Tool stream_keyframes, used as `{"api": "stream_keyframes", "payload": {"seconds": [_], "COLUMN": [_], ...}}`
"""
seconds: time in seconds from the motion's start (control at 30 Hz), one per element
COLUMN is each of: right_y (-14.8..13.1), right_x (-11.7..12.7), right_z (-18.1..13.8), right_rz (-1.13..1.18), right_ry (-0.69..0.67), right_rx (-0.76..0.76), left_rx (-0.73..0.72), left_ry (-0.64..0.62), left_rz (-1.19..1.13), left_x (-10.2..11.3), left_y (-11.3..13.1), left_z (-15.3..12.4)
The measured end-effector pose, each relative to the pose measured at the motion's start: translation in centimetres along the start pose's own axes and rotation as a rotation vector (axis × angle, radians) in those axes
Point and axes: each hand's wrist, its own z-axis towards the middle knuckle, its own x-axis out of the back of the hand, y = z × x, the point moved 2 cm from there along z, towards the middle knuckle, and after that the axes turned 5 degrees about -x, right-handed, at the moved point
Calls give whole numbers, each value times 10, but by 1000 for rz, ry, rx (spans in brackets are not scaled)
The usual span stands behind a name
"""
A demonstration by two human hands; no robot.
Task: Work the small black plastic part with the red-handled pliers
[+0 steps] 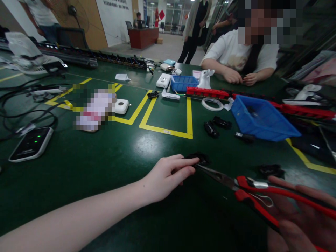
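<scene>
My left hand (168,175) rests on the green table (110,164) with its fingers pinched on a small black part (198,158). My right hand (301,220), at the lower right corner, grips red-handled long-nose pliers (252,189). The pliers' metal tip reaches the black part between my left fingers. Another small black part (270,170) lies just right of the pliers. Further back lie two black parts (216,126) and one more (245,137) beside a blue bin (262,117).
Yellow tape boxes (168,131) mark the table. A phone-like device (31,143) lies at left among black cables (26,115). White boxes (122,106), a second blue bin (183,83), a tape roll (212,104) and red rails (207,92) sit further back. A seated person (241,59) works opposite.
</scene>
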Motion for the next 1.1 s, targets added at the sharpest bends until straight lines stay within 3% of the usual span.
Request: {"api": "stream_keyframes", "payload": {"seconds": [0.67, 1.1], "right_y": [-3, -1], "right_x": [-6, 2], "right_z": [2, -2], "right_rz": [198, 142], "right_ry": [-30, -51], "right_rx": [13, 77], "left_rx": [5, 15], "left_ry": [-50, -23], "left_rz": [51, 19], "left_x": [-1, -1], "left_y": [5, 3], "left_z": [-1, -1]}}
